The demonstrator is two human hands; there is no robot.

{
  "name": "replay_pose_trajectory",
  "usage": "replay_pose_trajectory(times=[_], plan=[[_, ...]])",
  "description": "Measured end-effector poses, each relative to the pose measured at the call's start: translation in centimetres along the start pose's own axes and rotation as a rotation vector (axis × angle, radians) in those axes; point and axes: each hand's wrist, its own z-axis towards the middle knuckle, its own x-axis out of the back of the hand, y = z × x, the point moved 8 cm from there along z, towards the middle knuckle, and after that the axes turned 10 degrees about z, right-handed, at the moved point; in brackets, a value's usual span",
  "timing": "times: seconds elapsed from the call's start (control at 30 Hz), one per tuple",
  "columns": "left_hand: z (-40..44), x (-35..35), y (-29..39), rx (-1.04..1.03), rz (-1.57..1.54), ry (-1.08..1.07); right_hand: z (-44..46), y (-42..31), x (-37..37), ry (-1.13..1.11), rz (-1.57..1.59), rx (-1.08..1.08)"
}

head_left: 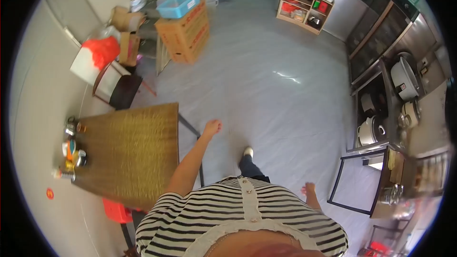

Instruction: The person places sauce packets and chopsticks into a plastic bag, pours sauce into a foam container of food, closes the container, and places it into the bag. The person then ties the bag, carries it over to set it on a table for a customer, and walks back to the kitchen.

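Observation:
My left hand is held out in front of my body, over the grey floor, just right of the wooden table. Its fingers are curled in, and whatever they might hold is too small to make out. Low beside my right hip, my right hand hangs above the floor with its fingers loosely bent; they are too small and blurred to read. The black-framed stand is the nearest thing to it. One of my feet shows in a light shoe.
A cardboard box with a blue bin stands ahead left, near a dark chair. Steel shelving with pots lines the right side. A small wooden shelf stands at the back.

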Motion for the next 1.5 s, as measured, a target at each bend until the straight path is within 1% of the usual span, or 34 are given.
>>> replay_pose_trajectory(times=[0.03,0.07,0.13,0.17,0.23,0.27,0.3,0.33,0.37,0.4,0.43,0.47,0.53,0.57,0.63,0.67,0.73,0.77,0.83,0.87,0.9,0.93,0.97,1.0,1.03,1.07,1.1,1.13,1.17,1.23,1.27,1.33,1.4,1.5], plan=[[2.5,-0.6,4.1,-0.105,0.019,-0.001,1.0,0.6,0.9,0.026,0.072,0.02],[5.0,-1.4,6.2,-0.111,0.012,0.0,2.2,2.0,1.3,-0.003,0.197,-0.145],[8.7,-2.3,9.7,-0.241,-0.061,0.004,3.5,1.2,0.2,-0.02,0.143,-0.088],[10.2,-2.4,8.3,-0.216,-0.075,0.022,3.3,0.8,-0.4,-0.033,0.099,-0.046],[13.3,-1.6,7.4,-0.334,0.477,0.125,5.3,-5.1,-3.8,-0.069,0.039,0.017],[14.0,-1.1,4.9,-0.138,0.667,0.075,6.8,-7.4,-6.3,-0.052,-0.051,-0.057],[16.6,-1.0,-0.5,-0.066,0.786,-0.109,8.0,-10.6,-8.9,-0.035,-0.13,-0.123],[17.4,0.1,-5.3,0.15,0.693,-0.195,9.2,-14.7,-12.0,-0.062,-0.196,-0.121],[17.4,0.4,-5.7,-0.274,0.973,-0.208,11.0,-20.7,-16.1,-0.136,-0.312,-0.007],[16.0,0.3,-6.9,-0.528,1.51,-0.212,12.4,-26.5,-20.3,-0.188,-0.429,0.113],[14.6,0.8,-8.2,-0.497,1.588,-0.274,13.7,-31.8,-24.4,-0.22,-0.523,0.229],[14.1,2.6,-9.7,-0.218,1.418,-0.34,14.1,-37.3,-28.8,-0.241,-0.562,0.34],[13.8,5.9,-11.6,0.453,0.844,-0.252,12.6,-48.4,-37.9,-0.359,-0.499,0.594],[14.0,6.7,-11.5,0.612,0.708,-0.197,11.6,-53.5,-42.3,-0.432,-0.436,0.715],[17.3,7.2,-10.5,0.7,0.653,-0.183,10.2,-61.4,-50.0,-0.561,-0.31,0.932],[20.1,7.4,-9.2,0.698,0.66,-0.184,8.5,-64.3,-52.4,-0.524,-0.214,0.676],[26.9,8.1,-5.8,0.645,0.709,-0.191,7.8,-68.4,-57.0,-0.548,-0.314,0.787],[31.8,8.2,-3.1,0.503,0.83,-0.23,7.7,-70.0,-59.4,-0.567,-0.429,0.892],[42.7,6.9,5.2,-0.128,1.392,-0.273,9.1,-71.1,-60.7,-0.6,-0.545,0.971],[48.2,6.4,10.4,-0.386,1.581,-0.156,11.2,-70.8,-60.2,-0.589,-0.552,0.845],[54.0,6.1,16.3,-0.495,1.611,-0.002,13.0,-70.1,-58.9,-0.576,-0.562,0.717],[60.5,6.4,21.7,-0.236,1.26,0.001,14.4,-70.0,-56.9,-0.463,-0.643,0.632],[65.7,6.8,27.8,-0.106,0.738,0.073,17.3,-68.6,-54.6,-0.428,-0.522,0.437],[66.5,5.2,38.9,-0.066,0.507,0.109,18.1,-68.8,-52.5,-0.414,-0.581,0.405],[70.5,4.1,46.6,-0.203,0.444,0.125,26.3,-65.5,-50.1,-0.381,-0.55,0.44],[75.2,3.6,53.3,-0.42,0.379,0.112,23.3,-67.0,-48.8,-0.399,-0.85,0.624],[74.9,2.9,63.2,-0.542,0.489,0.139,20.1,-68.4,-47.2,-0.373,-1.134,0.833],[76.5,1.9,71.3,-0.747,0.358,0.042,18.7,-69.9,-46.4,-0.363,-1.127,0.835],[77.5,1.8,78.7,-0.807,0.47,0.113,19.5,-70.7,-43.4,-0.203,-0.733,0.414],[70.9,0.2,93.5,-1.12,0.273,0.035,21.9,-71.4,-41.7,-0.039,-0.318,0.011],[66.9,0.2,99.0,-1.364,0.191,0.011,24.6,-71.7,-41.1,0.042,-0.196,-0.073],[59.2,1.5,105.5,-1.555,0.347,0.424,31.1,-76.1,-42.9,0.102,-0.018,-0.154],[54.1,2.0,107.4,-1.957,0.256,0.552,36.6,-80.4,-46.4,0.092,0.023,-0.18],[52.8,1.5,107.5,-2.362,0.163,0.573,43.1,-98.8,-56.5,-0.104,-0.459,0.226]])
